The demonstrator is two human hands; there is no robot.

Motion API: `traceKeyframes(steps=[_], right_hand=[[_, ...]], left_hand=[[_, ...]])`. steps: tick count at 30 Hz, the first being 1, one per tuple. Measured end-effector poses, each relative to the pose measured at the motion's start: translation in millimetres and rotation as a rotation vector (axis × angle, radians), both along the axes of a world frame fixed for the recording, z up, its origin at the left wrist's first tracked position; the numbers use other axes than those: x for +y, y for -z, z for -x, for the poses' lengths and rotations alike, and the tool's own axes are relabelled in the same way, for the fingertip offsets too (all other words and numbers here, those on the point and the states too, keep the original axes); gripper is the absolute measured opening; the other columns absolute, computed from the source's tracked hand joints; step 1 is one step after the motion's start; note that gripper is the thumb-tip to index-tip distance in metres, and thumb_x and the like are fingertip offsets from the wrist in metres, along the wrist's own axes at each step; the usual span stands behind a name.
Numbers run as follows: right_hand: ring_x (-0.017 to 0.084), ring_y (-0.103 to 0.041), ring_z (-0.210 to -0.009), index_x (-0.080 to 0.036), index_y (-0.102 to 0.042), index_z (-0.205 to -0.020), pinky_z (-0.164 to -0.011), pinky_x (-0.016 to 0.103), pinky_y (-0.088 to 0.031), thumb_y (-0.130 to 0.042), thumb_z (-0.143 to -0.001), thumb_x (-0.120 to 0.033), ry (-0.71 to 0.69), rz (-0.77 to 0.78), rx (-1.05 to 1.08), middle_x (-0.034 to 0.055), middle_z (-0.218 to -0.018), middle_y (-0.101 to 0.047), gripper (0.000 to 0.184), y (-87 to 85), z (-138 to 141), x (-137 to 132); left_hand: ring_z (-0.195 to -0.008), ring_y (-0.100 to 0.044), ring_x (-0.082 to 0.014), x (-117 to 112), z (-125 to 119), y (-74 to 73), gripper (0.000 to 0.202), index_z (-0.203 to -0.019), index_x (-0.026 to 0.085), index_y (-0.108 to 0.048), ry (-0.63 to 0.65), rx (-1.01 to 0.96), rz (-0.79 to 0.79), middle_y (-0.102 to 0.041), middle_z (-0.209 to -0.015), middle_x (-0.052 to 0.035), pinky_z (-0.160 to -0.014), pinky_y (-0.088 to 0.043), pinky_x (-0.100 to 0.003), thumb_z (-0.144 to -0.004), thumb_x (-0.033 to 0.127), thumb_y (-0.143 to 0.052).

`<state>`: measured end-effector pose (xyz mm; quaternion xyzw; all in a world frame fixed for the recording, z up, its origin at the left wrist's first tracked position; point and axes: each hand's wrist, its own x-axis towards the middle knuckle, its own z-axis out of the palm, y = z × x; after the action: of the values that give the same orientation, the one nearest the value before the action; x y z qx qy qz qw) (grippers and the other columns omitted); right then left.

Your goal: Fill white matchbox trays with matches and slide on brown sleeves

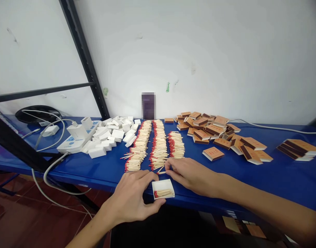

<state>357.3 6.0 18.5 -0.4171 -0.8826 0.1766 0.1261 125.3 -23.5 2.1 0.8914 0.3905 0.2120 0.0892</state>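
Between thumb and fingers, my left hand (pixel 132 198) grips a small white matchbox tray (pixel 161 185) at the table's front edge. Several red-headed matches (pixel 163 193) lie along the tray's near side. Just beyond it, my right hand (pixel 190 174) is closed in a pinch on a few matches (pixel 161 172), at the near end of the middle row. Three rows of loose matches stretch toward the wall: a left row (pixel 140 144), a middle row (pixel 158 144) and a shorter right row (pixel 176 145). My right fingertips partly hide the matches they hold.
White trays (pixel 114 134) are heaped at the left, beside a power strip (pixel 73 142) with plugs and cables. Brown matchbox sleeves (pixel 212 129) pile up at the right, with a stack (pixel 301 148) farther right. A black shelf post (pixel 82 58) rises at the left.
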Motion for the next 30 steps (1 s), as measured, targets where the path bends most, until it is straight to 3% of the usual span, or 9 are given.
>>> traceKeyframes(steps=[6, 11, 17, 25, 30], right_hand=[[0.013, -0.048, -0.063, -0.021, -0.053, -0.093, -0.058, 0.025, -0.032, -0.043, -0.1, -0.029, -0.056, 0.07, 0.075, -0.0023, -0.074, -0.057, 0.015, -18.0, -3, -12], [0.012, -0.046, -0.059, -0.021, -0.053, -0.091, -0.056, 0.024, -0.031, -0.046, -0.099, -0.027, -0.114, 0.09, 0.069, -0.004, -0.069, -0.054, 0.012, -12.0, 3, -18], [0.013, -0.048, -0.059, -0.021, -0.054, -0.092, -0.056, 0.025, -0.033, -0.046, -0.099, -0.027, -0.064, 0.031, 0.147, -0.0038, -0.067, -0.055, 0.012, -10.1, 2, -12], [0.016, -0.058, -0.075, -0.02, -0.061, -0.097, -0.068, 0.027, -0.042, -0.043, -0.101, -0.025, -0.077, -0.114, 0.135, 0.0026, -0.085, -0.065, 0.019, -3.3, -2, -1], [0.021, -0.064, -0.093, -0.019, -0.06, -0.112, -0.078, 0.031, -0.047, -0.043, -0.099, -0.021, -0.131, -0.154, 0.058, 0.0081, -0.105, -0.069, 0.021, 7.5, -4, 4]], left_hand=[[-0.06, -0.055, -0.015, 0, -3, -1.9, 0.025, -0.094, 0.022, -0.064, -0.063, -0.043, 0.025, -0.058, -0.067, 0.0041, -0.058, -0.034, -0.027, -0.076, 0.039, -0.07], [-0.06, -0.054, -0.0143, 0, -3, -1.7, 0.024, -0.092, 0.022, -0.064, -0.058, -0.062, 0.052, -0.058, -0.067, 0.0041, -0.058, -0.034, -0.026, -0.077, 0.041, -0.07], [-0.059, -0.051, -0.0142, 2, -3, -1.0, 0.025, -0.091, 0.023, -0.063, -0.057, -0.047, 0.076, -0.056, -0.067, 0.0045, -0.057, -0.032, -0.026, -0.077, 0.042, -0.07], [-0.062, -0.051, -0.0141, 1, 4, -3.5, 0.028, -0.099, 0.024, -0.059, -0.019, -0.059, 0.141, -0.05, -0.065, 0.0066, -0.063, -0.034, -0.027, -0.083, 0.046, -0.065], [-0.067, -0.054, -0.0146, 1, 8, -5.9, 0.026, -0.112, 0.025, -0.052, 0.022, -0.098, 0.194, -0.057, -0.073, 0.0063, -0.067, -0.036, -0.028, -0.094, 0.044, -0.053]])
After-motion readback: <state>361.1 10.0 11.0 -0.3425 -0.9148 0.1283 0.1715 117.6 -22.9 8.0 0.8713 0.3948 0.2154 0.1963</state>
